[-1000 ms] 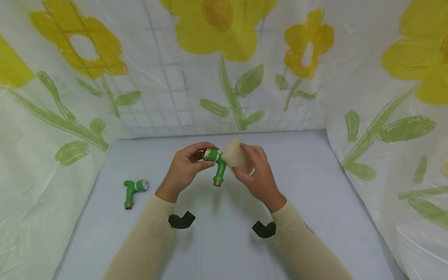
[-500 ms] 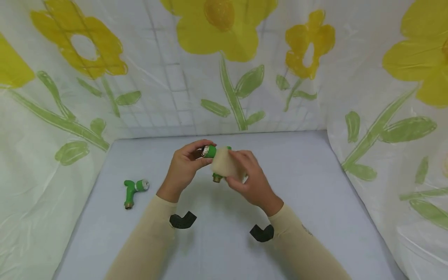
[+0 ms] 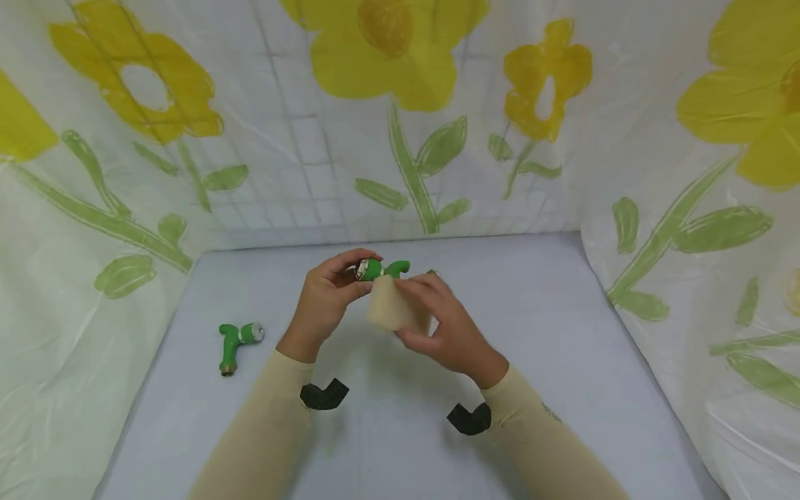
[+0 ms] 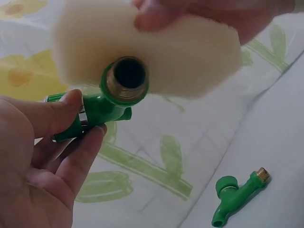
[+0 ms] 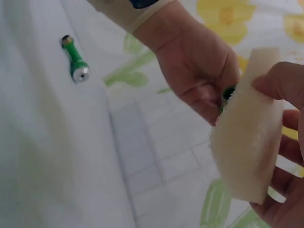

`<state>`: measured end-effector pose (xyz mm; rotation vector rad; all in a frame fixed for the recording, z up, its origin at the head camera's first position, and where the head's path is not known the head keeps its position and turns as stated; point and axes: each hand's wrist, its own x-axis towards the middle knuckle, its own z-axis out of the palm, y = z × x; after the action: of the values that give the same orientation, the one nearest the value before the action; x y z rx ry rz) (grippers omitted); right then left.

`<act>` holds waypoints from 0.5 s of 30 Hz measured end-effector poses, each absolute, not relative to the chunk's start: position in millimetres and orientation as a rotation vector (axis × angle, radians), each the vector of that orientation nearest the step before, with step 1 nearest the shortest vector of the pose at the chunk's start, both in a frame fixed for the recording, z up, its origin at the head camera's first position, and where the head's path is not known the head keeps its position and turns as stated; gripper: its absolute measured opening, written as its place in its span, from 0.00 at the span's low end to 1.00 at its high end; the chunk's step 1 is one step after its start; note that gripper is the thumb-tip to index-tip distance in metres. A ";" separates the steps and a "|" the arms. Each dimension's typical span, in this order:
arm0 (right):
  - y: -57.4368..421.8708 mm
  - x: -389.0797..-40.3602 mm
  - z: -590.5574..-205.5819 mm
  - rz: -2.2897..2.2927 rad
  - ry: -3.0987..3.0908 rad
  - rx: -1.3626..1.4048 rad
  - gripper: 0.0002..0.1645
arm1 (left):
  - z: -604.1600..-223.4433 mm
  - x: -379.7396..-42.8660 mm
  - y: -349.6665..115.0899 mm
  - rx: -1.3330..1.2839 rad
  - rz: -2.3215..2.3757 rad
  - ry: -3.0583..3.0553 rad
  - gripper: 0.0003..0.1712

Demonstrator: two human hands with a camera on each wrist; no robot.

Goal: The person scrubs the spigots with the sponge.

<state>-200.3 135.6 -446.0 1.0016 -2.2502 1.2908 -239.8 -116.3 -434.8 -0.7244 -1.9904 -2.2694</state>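
Note:
My left hand (image 3: 325, 298) pinches the knob end of a green tap (image 4: 102, 107) between thumb and fingers, holding it above the table. Its threaded brass outlet points at the left wrist camera. My right hand (image 3: 446, 326) grips a cream sponge (image 3: 394, 305) by its sides, and the sponge lies against the tap, covering part of its body in the head view. From the right wrist view, the sponge (image 5: 251, 133) hides nearly all of the tap. A second green tap (image 3: 231, 347) lies on the table left of my left forearm.
A pale table (image 3: 550, 312) spreads beneath both hands. White curtains (image 3: 262, 153) printed with yellow flowers hang behind it and along both sides. Black curved pieces (image 3: 325, 394) sit at both wrists.
The sponge has moved left and down across the tap with my right hand. The tap's curved end shows above it now. My left hand keeps its hold, and the tap on the table stays put.

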 end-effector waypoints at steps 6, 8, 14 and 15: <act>143.4 -207.3 -446.9 1.232 -2.286 0.695 0.41 | -434.6 -237.6 -116.4 -0.698 -2.296 -2.024 0.29; 145.2 -206.5 -448.6 1.261 -2.298 0.644 0.41 | -435.6 -236.5 -116.7 -0.702 -2.309 -2.025 0.29; 140.2 -197.8 -442.0 1.385 -2.278 0.970 0.42 | -437.9 -237.8 -118.3 -0.714 -2.331 -1.961 0.29; 139.8 -198.6 -441.1 1.364 -2.275 0.956 0.42 | -437.5 -237.9 -118.1 -0.717 -2.331 -1.962 0.29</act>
<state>-198.6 139.8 -441.1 0.9560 -2.2750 1.3643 -237.9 -118.1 -437.5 -0.7174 -1.9619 -2.3308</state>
